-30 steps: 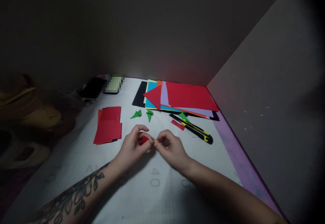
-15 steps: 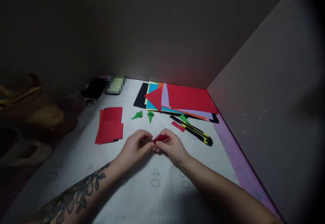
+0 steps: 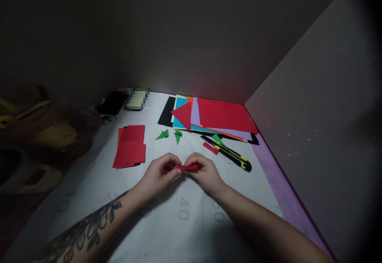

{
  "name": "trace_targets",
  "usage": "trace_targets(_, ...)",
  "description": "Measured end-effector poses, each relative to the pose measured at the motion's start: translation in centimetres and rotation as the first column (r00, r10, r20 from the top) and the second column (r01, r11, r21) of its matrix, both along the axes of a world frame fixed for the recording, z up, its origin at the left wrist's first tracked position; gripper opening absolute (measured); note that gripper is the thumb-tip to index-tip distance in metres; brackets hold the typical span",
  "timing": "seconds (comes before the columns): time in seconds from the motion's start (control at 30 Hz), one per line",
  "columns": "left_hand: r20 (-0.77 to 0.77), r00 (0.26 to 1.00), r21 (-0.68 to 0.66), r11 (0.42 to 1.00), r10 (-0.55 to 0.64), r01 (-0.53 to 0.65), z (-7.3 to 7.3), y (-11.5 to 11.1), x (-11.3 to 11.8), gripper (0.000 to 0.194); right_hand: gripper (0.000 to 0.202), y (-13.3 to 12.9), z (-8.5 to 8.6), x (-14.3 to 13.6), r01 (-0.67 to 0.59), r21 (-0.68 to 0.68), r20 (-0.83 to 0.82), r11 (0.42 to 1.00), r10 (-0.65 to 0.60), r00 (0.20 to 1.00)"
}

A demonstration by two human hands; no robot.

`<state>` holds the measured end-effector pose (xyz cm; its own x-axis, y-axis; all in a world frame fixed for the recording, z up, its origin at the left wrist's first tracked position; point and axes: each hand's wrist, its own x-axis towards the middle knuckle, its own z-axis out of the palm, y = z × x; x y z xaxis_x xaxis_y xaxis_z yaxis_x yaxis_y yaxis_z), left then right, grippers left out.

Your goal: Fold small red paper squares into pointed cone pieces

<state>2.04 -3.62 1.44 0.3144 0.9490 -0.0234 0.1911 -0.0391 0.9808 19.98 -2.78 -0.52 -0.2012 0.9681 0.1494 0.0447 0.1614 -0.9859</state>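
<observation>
Between my two hands is a small piece of folded red paper (image 3: 191, 167), held low over the white sheet. My left hand (image 3: 162, 170) pinches its left end between thumb and fingers. My right hand (image 3: 205, 172) grips it from the right, fingers curled, partly hiding it. Just beyond my hands lie two folded green paper pieces, one on the left (image 3: 162, 135) and one closer to the middle (image 3: 178, 136). A black and yellow utility knife (image 3: 232, 155) rests to the right, beside a red paper strip (image 3: 210, 148) and a green scrap (image 3: 218, 139).
Stacked coloured sheets (image 3: 227, 115) lie against the back wall, with a red paper triangle (image 3: 183, 115) on top. Cut red paper (image 3: 129, 147) is piled at left. Farther back are a phone (image 3: 137, 99) and scissors (image 3: 109, 119). A wall (image 3: 313, 96) bounds the right side.
The red paper has turned in my fingers and now shows as a long, flat strip. My right fingers have shifted on it, while my left hand keeps its pinch.
</observation>
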Motion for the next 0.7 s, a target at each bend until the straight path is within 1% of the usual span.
trace_targets(0.1, 0.016, 1.0, 0.025, 1.0, 0.012, -0.013, 0.29, -0.04, 0.06, 0.007, 0.017, -0.14, 0.11, -0.08, 0.001, -0.061, -0.011, 0.998, -0.002, 1.0)
trace_targets(0.2, -0.046, 0.997, 0.142, 0.989, 0.057, -0.05, 0.51, -0.1, -0.08, 0.003, 0.01, -0.32, 0.19, -0.2, 0.002, -0.163, -0.019, 0.987, -0.006, 1.0)
trace_targets(0.27, -0.092, 0.992, 0.263, 0.963, 0.087, -0.06, 0.54, -0.12, -0.28, 0.003, 0.006, -0.43, 0.21, -0.25, 0.013, -0.194, 0.003, 0.981, -0.012, 1.0)
trace_targets(0.33, -0.115, 0.99, 0.373, 0.927, 0.079, -0.031, 0.48, -0.13, -0.49, 0.007, 0.007, -0.5, 0.23, -0.27, 0.024, -0.203, 0.021, 0.979, -0.02, 1.0)
trace_targets(0.43, -0.135, 0.99, 0.452, 0.892, 0.046, 0.02, 0.38, -0.15, -0.66, 0.01, 0.008, -0.54, 0.32, -0.3, 0.028, -0.224, 0.023, 0.974, -0.024, 0.999)
trace_targets(0.5, -0.145, 0.988, 0.443, 0.896, 0.054, 0.016, 0.36, -0.18, -0.65, 0.01, 0.008, -0.54, 0.42, -0.31, 0.025, -0.229, 0.01, 0.973, -0.023, 1.0)
trace_targets(0.57, -0.147, 0.986, 0.395, 0.919, 0.079, -0.015, 0.36, -0.19, -0.55, 0.006, 0.008, -0.52, 0.48, -0.32, 0.036, -0.226, 0.0, 0.973, -0.037, 0.999)
trace_targets(0.63, -0.13, 0.987, 0.301, 0.952, 0.099, -0.056, 0.32, -0.13, -0.4, 0.007, 0.006, -0.5, 0.47, -0.34, 0.048, -0.213, 0.001, 0.976, -0.048, 0.999)
trace_targets(0.7, -0.08, 0.992, 0.167, 0.982, 0.099, -0.084, 0.19, 0.0, -0.23, 0.015, 0.005, -0.49, 0.41, -0.37, 0.048, -0.193, 0.007, 0.98, -0.048, 0.999)
